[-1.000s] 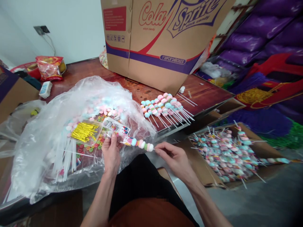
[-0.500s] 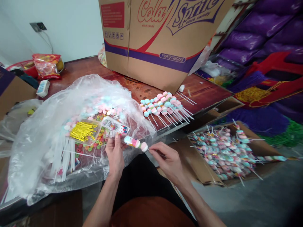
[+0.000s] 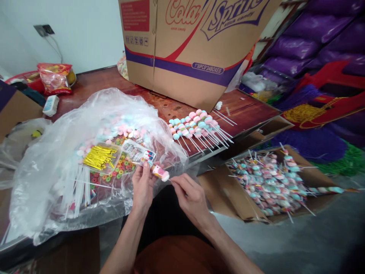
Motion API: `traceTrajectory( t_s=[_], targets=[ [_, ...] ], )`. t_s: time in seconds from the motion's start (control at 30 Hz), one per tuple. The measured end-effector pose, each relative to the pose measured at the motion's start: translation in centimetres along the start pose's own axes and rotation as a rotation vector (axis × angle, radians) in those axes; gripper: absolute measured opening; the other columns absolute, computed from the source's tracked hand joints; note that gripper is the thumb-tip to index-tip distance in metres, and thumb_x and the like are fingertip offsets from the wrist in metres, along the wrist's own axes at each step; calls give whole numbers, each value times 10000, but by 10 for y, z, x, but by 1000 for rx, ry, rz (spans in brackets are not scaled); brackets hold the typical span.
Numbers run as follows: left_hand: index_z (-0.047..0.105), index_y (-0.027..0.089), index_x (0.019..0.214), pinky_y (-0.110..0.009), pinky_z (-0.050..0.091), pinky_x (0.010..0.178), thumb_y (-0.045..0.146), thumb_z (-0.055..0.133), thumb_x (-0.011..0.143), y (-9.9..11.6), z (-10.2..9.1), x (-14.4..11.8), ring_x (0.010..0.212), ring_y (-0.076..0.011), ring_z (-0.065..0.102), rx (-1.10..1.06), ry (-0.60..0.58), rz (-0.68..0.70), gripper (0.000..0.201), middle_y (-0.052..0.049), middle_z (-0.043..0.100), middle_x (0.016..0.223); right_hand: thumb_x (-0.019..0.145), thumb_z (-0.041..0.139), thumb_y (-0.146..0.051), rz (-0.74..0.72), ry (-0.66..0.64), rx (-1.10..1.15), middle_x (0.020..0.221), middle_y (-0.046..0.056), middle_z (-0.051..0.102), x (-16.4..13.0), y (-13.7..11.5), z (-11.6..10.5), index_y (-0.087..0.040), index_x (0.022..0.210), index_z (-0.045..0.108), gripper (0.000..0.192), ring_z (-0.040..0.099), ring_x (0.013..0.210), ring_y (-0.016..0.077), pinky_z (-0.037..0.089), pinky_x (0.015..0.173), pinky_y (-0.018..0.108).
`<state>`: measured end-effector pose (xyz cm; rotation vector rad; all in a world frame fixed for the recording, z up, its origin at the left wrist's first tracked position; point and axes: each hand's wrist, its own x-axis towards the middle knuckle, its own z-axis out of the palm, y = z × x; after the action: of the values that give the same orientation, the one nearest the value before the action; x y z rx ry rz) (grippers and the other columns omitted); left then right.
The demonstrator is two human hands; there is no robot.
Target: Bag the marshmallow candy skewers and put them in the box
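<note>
My left hand [image 3: 143, 185] is closed around a small clear printed wrapper, and a marshmallow skewer [image 3: 161, 172] in pink, white and blue sits mostly inside it. My right hand [image 3: 190, 193] pinches the skewer at its near end, where the stick is largely hidden by the fingers. Just beyond my left hand lies a stack of printed clear wrappers [image 3: 131, 150]. Beside it a clear tray holds yellow twist ties [image 3: 100, 157]. Coloured ring candies [image 3: 125, 163] and loose marshmallows [image 3: 114, 129] lie on the plastic bag [image 3: 54, 152], with white sticks [image 3: 82, 188] to the left.
Unwrapped marshmallow skewers [image 3: 196, 123] lie in a row on the red-brown table [image 3: 245, 110]. Behind them stands a large cardboard carton [image 3: 182, 76]. An open box [image 3: 228, 203] full of wrapped skewers is at my right. A red snack packet [image 3: 54, 78] sits at the back left.
The skewer has slid further into the wrapper, towards my left hand. My right hand has moved left with it, and my left hand has shifted slightly right.
</note>
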<state>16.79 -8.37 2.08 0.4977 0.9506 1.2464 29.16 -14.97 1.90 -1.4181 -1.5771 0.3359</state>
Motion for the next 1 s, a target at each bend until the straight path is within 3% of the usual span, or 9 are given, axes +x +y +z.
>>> traceTrajectory(
  t_s=[0.2, 0.37, 0.47, 0.63, 0.7, 0.77, 0.87, 0.93, 1.0],
  targets=[
    [680, 173, 890, -282, 560, 732, 435, 832, 721, 0, -2, 3, 810, -187, 730, 30, -52, 2, 347, -40, 723, 832, 994, 429, -124, 17, 46, 51, 889, 71, 657, 6, -3, 16, -214, 1034, 690, 279, 647, 794, 168, 537, 733, 278],
    [672, 153, 861, -326, 568, 696, 487, 840, 691, 11, -7, 9, 783, -227, 736, 32, -37, -10, 411, -89, 748, 852, 1004, 429, -134, -2, -48, 37, 789, 37, 594, 2, -5, 14, -214, 1097, 710, 307, 586, 680, 145, 500, 640, 249],
    [675, 156, 874, -324, 567, 707, 483, 835, 702, 9, -7, 7, 794, -226, 735, 39, -69, -23, 402, -86, 746, 855, 1004, 446, -145, 12, -4, 15, 753, 27, 562, 0, -4, 15, -205, 1092, 721, 294, 558, 642, 141, 490, 617, 250],
    [693, 168, 896, -291, 560, 717, 463, 835, 705, -2, -3, 1, 776, -188, 726, 66, -80, -33, 379, -60, 738, 852, 1004, 406, -135, 36, 73, 64, 875, 74, 642, 6, -6, 35, -215, 1177, 699, 350, 648, 812, 176, 561, 769, 290],
    [695, 166, 886, -294, 562, 725, 476, 829, 708, -1, -4, 2, 781, -187, 727, 57, -75, -32, 382, -65, 742, 863, 995, 395, -131, 23, 50, 85, 949, 99, 674, 6, -7, 38, -211, 1215, 679, 368, 671, 897, 199, 567, 817, 318],
    [697, 159, 883, -306, 564, 729, 487, 827, 708, 4, -7, 5, 787, -198, 732, 48, -71, -31, 393, -82, 748, 876, 989, 410, -150, 44, -22, 110, 943, 93, 695, 4, -7, 34, -207, 1226, 667, 354, 679, 856, 198, 563, 789, 312],
    [700, 152, 881, -319, 566, 743, 498, 839, 685, 10, -14, 9, 787, -213, 739, 56, -61, -33, 421, -108, 758, 896, 986, 472, -231, 227, -166, 156, 693, 10, 649, -1, -7, 18, -205, 976, 701, 231, 608, 607, 148, 501, 637, 258],
    [709, 155, 912, -307, 560, 736, 488, 847, 677, 11, -16, 8, 799, -219, 741, 78, -91, -53, 430, -113, 759, 917, 983, 489, -287, 369, -271, 218, 554, -33, 548, -4, -7, 10, -204, 724, 621, 302, 528, 518, 120, 431, 567, 236],
    [717, 162, 951, -286, 552, 717, 468, 851, 678, 9, -16, 4, 827, -226, 743, 94, -131, -82, 432, -114, 759, 945, 984, 479, -321, 451, -343, 290, 523, -45, 499, -6, -9, 8, -204, 623, 521, 382, 486, 511, 109, 387, 553, 228]
  ],
)
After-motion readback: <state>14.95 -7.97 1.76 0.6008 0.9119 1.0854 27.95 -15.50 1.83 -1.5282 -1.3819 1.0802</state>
